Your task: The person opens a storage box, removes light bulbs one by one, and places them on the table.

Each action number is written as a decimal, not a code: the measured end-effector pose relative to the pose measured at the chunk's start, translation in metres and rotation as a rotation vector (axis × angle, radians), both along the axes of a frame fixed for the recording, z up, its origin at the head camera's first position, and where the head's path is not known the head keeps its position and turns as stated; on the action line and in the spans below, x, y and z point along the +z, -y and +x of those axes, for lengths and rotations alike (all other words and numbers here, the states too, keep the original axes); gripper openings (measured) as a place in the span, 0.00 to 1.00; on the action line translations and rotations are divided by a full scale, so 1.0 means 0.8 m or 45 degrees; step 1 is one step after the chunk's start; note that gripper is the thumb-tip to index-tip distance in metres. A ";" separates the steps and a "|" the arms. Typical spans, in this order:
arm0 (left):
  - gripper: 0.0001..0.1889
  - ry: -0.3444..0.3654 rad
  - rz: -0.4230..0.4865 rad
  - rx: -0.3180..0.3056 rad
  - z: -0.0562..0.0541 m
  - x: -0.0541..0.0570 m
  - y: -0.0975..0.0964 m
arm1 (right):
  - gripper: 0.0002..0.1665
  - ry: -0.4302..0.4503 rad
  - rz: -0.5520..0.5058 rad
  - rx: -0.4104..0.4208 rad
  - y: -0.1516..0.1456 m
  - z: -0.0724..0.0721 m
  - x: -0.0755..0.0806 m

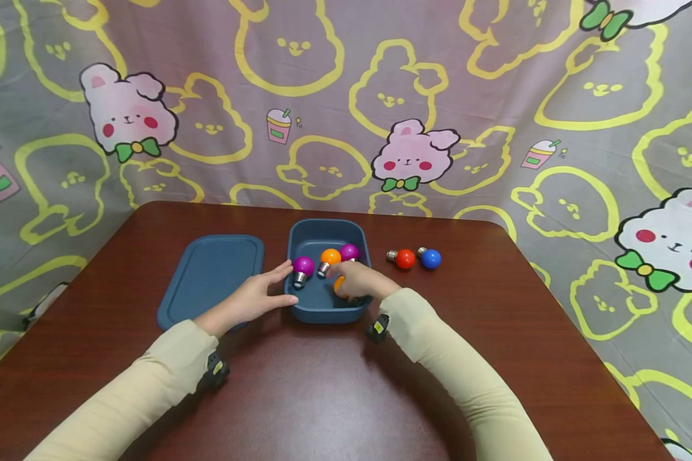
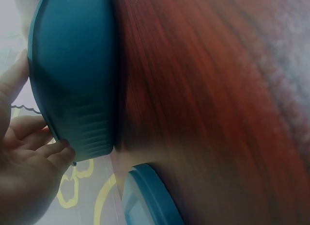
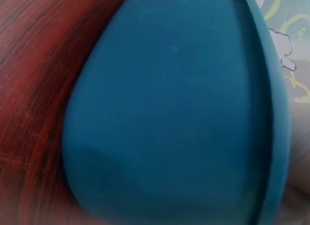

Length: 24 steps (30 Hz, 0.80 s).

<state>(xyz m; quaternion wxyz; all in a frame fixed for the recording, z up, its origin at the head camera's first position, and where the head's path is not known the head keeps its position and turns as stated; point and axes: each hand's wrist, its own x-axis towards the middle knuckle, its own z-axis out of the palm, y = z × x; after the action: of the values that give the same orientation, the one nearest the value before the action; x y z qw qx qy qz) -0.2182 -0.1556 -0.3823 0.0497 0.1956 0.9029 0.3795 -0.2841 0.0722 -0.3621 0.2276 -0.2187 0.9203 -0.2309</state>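
A blue rectangular box (image 1: 329, 315) stands on the table with several light bulbs in it. My right hand (image 1: 364, 280) reaches down into its near right part, fingers curled at an orange light bulb (image 1: 340, 287) that they partly hide. My left hand (image 1: 256, 296) rests against the box's left side, fingers extended and spread, fingertips at the rim. Also in the box lie a purple bulb (image 1: 303, 266), another orange bulb (image 1: 330, 257) and a second purple bulb (image 1: 349, 251). In the right wrist view the box wall (image 3: 169, 108) hides most of the right hand.
A blue lid (image 1: 213, 275) lies flat on the brown table (image 1: 334, 397), left of the box. To the right of the box are a red bulb (image 1: 405, 258) and a blue bulb (image 1: 431, 258). Behind the table hangs a patterned curtain (image 1: 334, 115).
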 end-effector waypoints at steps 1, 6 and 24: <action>0.38 0.003 0.002 -0.002 0.000 0.000 0.000 | 0.24 0.001 -0.018 -0.005 -0.001 0.000 0.000; 0.37 -0.022 0.005 -0.015 0.000 0.000 0.000 | 0.21 0.022 -0.178 -0.052 -0.011 0.003 0.008; 0.37 -0.001 -0.004 -0.008 0.000 0.001 -0.002 | 0.23 -0.166 -0.629 -0.263 -0.091 0.001 0.054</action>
<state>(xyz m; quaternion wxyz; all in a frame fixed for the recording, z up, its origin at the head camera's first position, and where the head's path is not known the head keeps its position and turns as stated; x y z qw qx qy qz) -0.2179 -0.1542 -0.3815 0.0507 0.1985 0.9029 0.3780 -0.2833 0.1452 -0.3190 0.0829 -0.1871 0.8663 -0.4557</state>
